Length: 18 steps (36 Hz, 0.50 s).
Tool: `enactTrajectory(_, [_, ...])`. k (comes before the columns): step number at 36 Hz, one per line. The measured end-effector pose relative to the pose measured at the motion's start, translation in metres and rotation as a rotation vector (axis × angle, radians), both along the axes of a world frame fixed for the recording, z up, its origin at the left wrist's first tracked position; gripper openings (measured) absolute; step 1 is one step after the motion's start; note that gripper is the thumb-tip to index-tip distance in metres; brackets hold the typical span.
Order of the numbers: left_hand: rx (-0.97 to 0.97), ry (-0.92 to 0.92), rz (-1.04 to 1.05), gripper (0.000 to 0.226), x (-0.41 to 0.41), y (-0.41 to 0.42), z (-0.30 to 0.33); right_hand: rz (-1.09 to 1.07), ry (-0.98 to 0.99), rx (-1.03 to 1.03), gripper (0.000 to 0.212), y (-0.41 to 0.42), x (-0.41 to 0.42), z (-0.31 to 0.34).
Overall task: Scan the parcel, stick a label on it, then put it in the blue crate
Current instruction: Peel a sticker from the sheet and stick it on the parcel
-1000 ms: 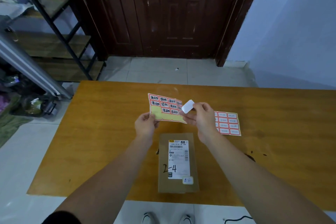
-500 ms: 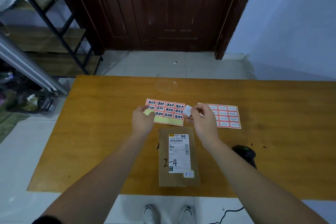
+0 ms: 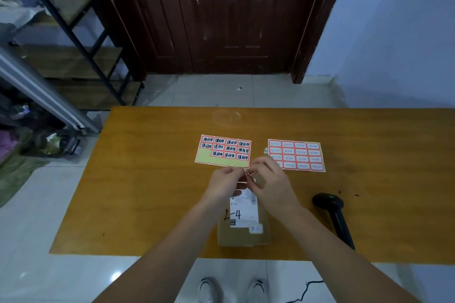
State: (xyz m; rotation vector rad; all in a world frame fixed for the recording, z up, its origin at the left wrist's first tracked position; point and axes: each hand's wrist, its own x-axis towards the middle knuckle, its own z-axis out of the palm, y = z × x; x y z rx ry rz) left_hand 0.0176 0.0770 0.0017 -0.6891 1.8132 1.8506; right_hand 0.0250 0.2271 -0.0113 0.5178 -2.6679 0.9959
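Note:
A brown cardboard parcel point(image 3: 243, 235) lies near the table's front edge, with a white shipping label marked "2-4" on top. Both hands hover over its far end. My left hand point(image 3: 227, 184) and my right hand point(image 3: 269, 183) pinch one small red-bordered label point(image 3: 248, 171) between their fingertips. The label sheet point(image 3: 222, 150) it came from lies flat on the table just beyond my hands, with part of its yellow backing bare. No blue crate is in view.
A second label sheet point(image 3: 296, 155) lies to the right, partly under my right hand. A black handheld scanner point(image 3: 332, 214) rests on the wooden table point(image 3: 147, 179) at the right. A dark door and a metal shelf stand beyond.
The left hand has let go of the label sheet, which now lies flat on the table. Both hands have come down over the parcel's far end and pinch the peeled label together.

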Motion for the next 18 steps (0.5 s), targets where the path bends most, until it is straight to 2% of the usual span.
enactTrajectory(3, [-0.086, 0.051, -0.026, 0.015, 0.002, 0.0, -0.003, 0.0, -0.04, 0.025, 0.023, 0.006, 0.003, -0.001])
enactTrajectory(7, [-0.338, 0.304, -0.165, 0.016, 0.003, -0.008, -0.009, -0.052, -0.129, -0.017, 0.029, 0.013, 0.005, -0.002])
enactTrajectory(9, [-0.395, 0.373, -0.246, 0.018, 0.003, -0.012, -0.011, -0.117, -0.254, -0.098, 0.031, 0.013, 0.004, -0.001])
enactTrajectory(11, [-0.444, 0.397, -0.321, 0.015, 0.004, -0.013, -0.012, -0.182, -0.401, -0.181, 0.03, 0.013, 0.004, -0.001])
enactTrajectory(15, [-0.456, 0.395, -0.359, 0.011, 0.007, -0.01, -0.015, -0.237, -0.561, -0.312, 0.011, 0.016, 0.002, -0.007])
enactTrajectory(18, [-0.448, 0.358, -0.35, 0.01, 0.003, -0.007, -0.013, -0.281, -0.656, -0.458, 0.012, 0.016, -0.003, -0.01])
